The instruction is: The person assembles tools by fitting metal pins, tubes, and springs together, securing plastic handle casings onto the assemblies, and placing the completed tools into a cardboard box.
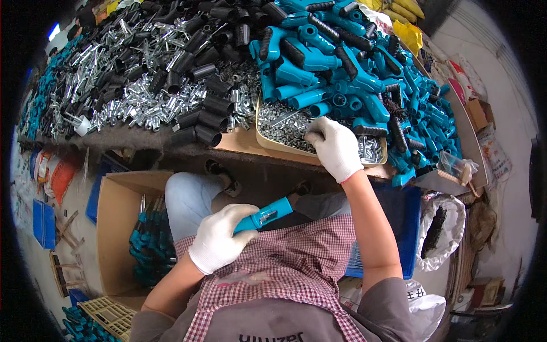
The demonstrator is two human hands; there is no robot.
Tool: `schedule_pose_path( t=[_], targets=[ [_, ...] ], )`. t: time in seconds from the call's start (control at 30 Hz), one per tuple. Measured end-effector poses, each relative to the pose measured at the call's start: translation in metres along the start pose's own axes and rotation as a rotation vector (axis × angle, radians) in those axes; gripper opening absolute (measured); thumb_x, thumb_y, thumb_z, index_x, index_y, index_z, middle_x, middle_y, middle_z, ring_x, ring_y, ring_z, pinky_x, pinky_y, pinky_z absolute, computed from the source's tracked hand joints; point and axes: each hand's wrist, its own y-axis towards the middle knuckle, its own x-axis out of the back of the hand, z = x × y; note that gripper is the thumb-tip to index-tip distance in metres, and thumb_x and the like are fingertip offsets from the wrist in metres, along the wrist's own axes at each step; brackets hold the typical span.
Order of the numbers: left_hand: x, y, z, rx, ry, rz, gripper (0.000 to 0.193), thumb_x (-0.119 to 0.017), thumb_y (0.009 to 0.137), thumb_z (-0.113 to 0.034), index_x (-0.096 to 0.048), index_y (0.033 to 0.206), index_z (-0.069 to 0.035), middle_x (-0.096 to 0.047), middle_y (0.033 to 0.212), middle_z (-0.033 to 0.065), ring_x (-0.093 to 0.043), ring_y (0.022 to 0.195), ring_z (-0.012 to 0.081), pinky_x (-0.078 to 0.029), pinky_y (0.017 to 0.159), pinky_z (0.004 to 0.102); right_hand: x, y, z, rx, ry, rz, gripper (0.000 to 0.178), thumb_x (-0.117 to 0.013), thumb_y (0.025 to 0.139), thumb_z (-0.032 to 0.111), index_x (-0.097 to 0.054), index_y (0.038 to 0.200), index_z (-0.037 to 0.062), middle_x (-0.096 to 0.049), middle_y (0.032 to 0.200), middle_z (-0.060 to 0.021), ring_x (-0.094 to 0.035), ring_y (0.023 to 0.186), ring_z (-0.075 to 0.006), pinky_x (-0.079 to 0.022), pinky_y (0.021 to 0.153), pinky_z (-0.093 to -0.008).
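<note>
In a white glove, my left hand (219,239) is closed around a teal plastic tool housing (272,213). The housing tilts up to the right above my lap, and a slot with dark and metallic parts shows in its side. My right hand (337,149), gloved too, is over the front of a shallow cream tray (273,145). Its thumb and fingers are curled together at the small metal parts (278,126) in that tray; whatever is between them is hidden. Several teal pistol-shaped housings (307,57) with black grips are heaped just behind the tray.
Black plastic tubes (212,114) and shiny metal pieces (148,102) cover the bench to the left. A cardboard box (117,228) holding teal-handled tools stands at my left. A blue crate (401,228) and a white sack (444,233) are at my right.
</note>
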Motion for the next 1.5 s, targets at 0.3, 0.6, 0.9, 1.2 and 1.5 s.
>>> schedule_pose_path(
  t=[0.3,0.6,0.9,1.2,1.5],
  targets=[
    [0.001,0.003,-0.002,0.025,-0.081,-0.058,0.041,-0.076,0.07,-0.005,-0.065,0.11,-0.001,-0.068,0.103,0.0169,-0.069,0.092,0.0307,-0.054,0.082,0.0361,0.002,0.002,0.002,-0.023,0.035,0.113,0.02,-0.068,0.082,0.021,-0.069,0.091,0.0039,-0.07,0.089,-0.0186,-0.066,0.089,-0.0373,-0.051,0.08,-0.0439],
    [0.007,0.006,0.006,0.504,-0.927,-0.077,0.042,-0.063,0.088,-0.008,-0.053,0.126,0.007,-0.062,0.099,0.0099,-0.062,0.085,0.013,-0.051,0.07,0.0245,-0.002,-0.064,0.068,-0.152,0.786,0.224,0.013,-0.073,0.074,0.006,-0.067,0.084,-0.0007,-0.067,0.08,-0.005,-0.062,0.074,-0.0114,-0.051,0.071,-0.0271],
    [0.004,-0.012,0.021,0.367,-0.664,-0.201,0.041,-0.063,0.088,-0.005,-0.055,0.126,0.006,-0.062,0.102,0.0092,-0.061,0.084,0.0124,-0.052,0.073,0.0262,-0.049,-0.089,0.098,-0.215,1.003,0.245,0.014,-0.077,0.076,0.005,-0.065,0.082,0.0023,-0.067,0.081,-0.0032,-0.063,0.074,-0.0124,-0.052,0.068,-0.0267],
    [0.029,-0.029,0.032,0.469,-0.977,-0.111,0.046,-0.057,0.091,-0.009,-0.05,0.133,0.007,-0.065,0.098,0.0118,-0.065,0.08,0.0167,-0.054,0.069,0.0274,-0.059,-0.062,0.117,-0.147,1.21,0.624,0.039,-0.075,0.084,0.02,-0.06,0.113,-0.0007,-0.067,0.1,-0.0117,-0.065,0.088,-0.0191,-0.054,0.078,-0.0335],
    [0.044,-0.043,0.057,0.46,-1.203,-0.521,0.047,-0.058,0.094,-0.024,-0.05,0.127,0.007,-0.062,0.097,0.0131,-0.063,0.075,0.0185,-0.053,0.067,0.0286,-0.082,0.047,0.155,0.607,0.19,-0.054,0.013,-0.069,0.077,0.01,-0.071,0.09,0.0084,-0.064,0.094,-0.0098,-0.06,0.091,-0.0318,-0.049,0.082,-0.0415]
  ],
)
